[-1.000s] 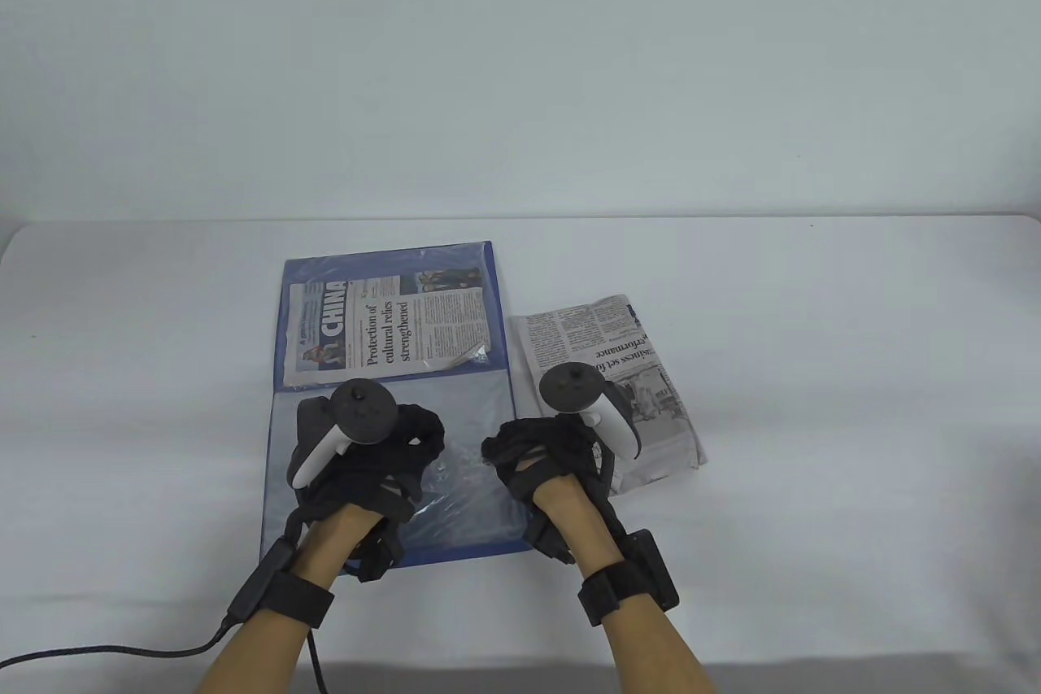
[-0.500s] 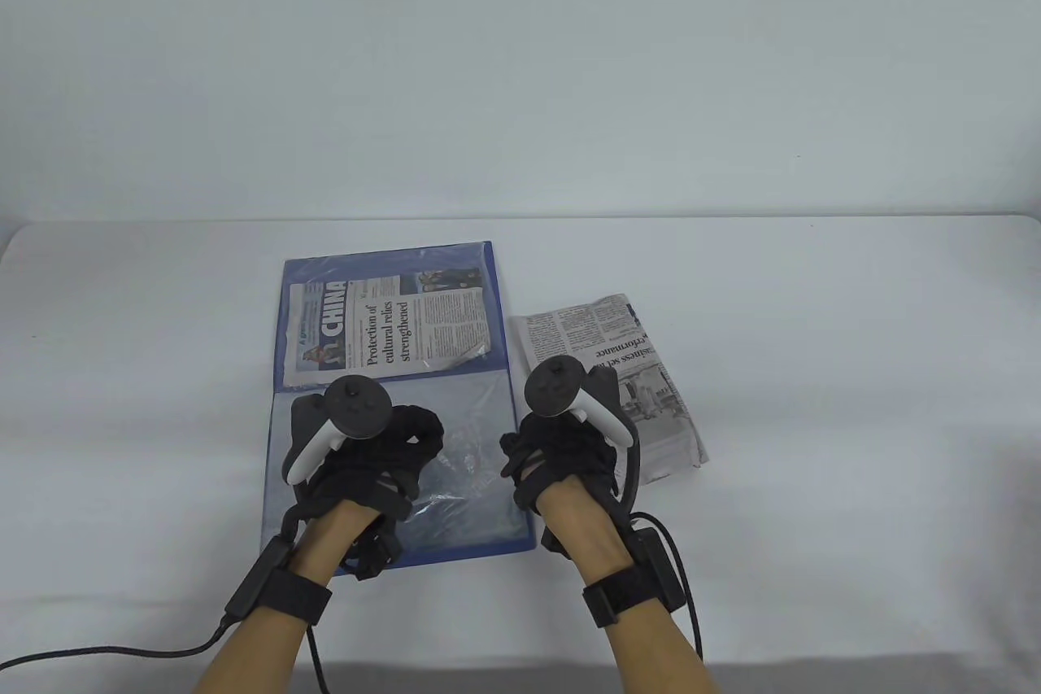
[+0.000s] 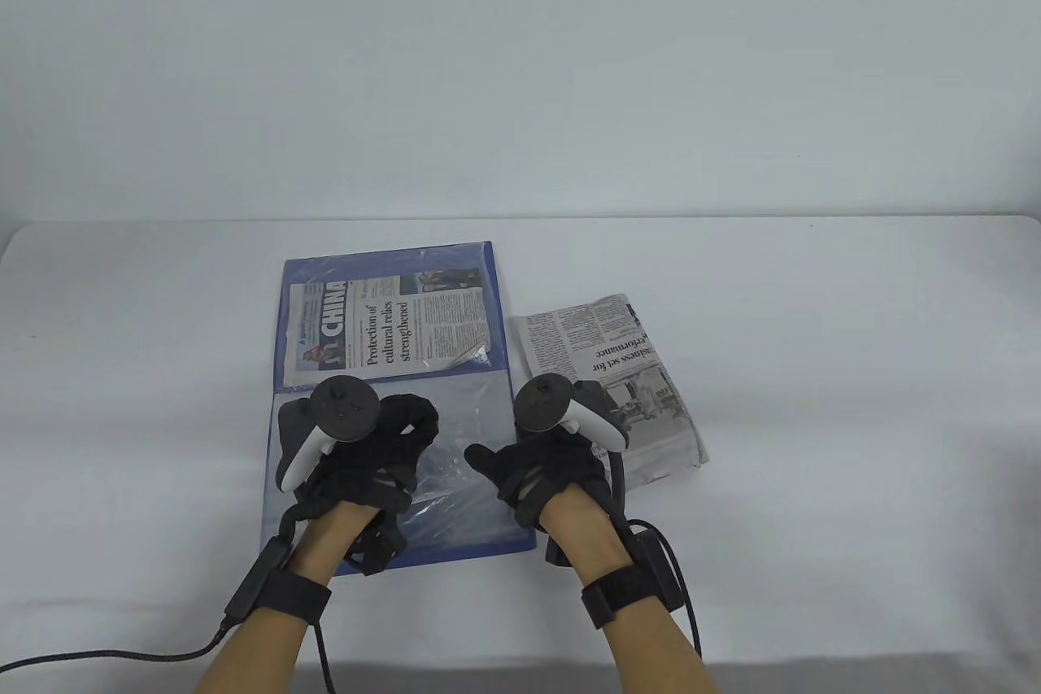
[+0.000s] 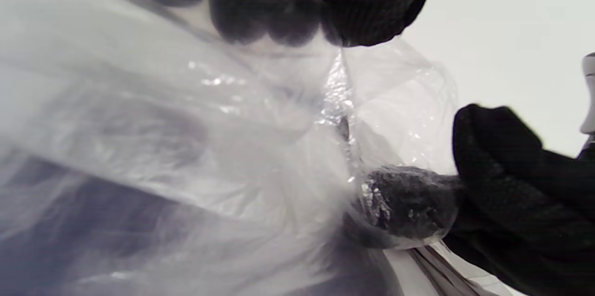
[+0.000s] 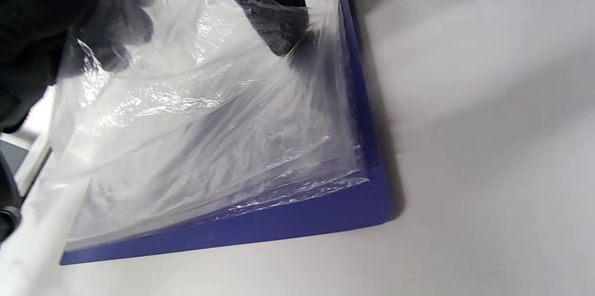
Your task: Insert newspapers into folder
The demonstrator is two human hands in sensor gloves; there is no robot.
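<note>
Nearest me, my forearms enter from the bottom edge of the table view, each with a dark wrist strap; a black cable trails left from the left strap across the white worktop.

My left hand rests on the near half of the blue folder, which lies open and flat. In the left wrist view, its fingers are curled and show darkly through the clear plastic sleeve, which is gathered and lifted off the folder; the hand grips that film.

My right hand sits at the folder's near right edge, thumb extended toward the left hand. In the left wrist view, one right fingertip is wrapped in the film, and the right wrist view shows dark fingers behind the raised, crumpled plastic. The right hand pinches the sleeve as well. A white-and-black tracker rides on the back of each hand.

Farther out, one folded newspaper, headline "CHINA", lies on the folder's far half under clear film. A second newspaper, also folded, lies on the worktop just right of the folder, partly under my right hand's tracker.
</note>
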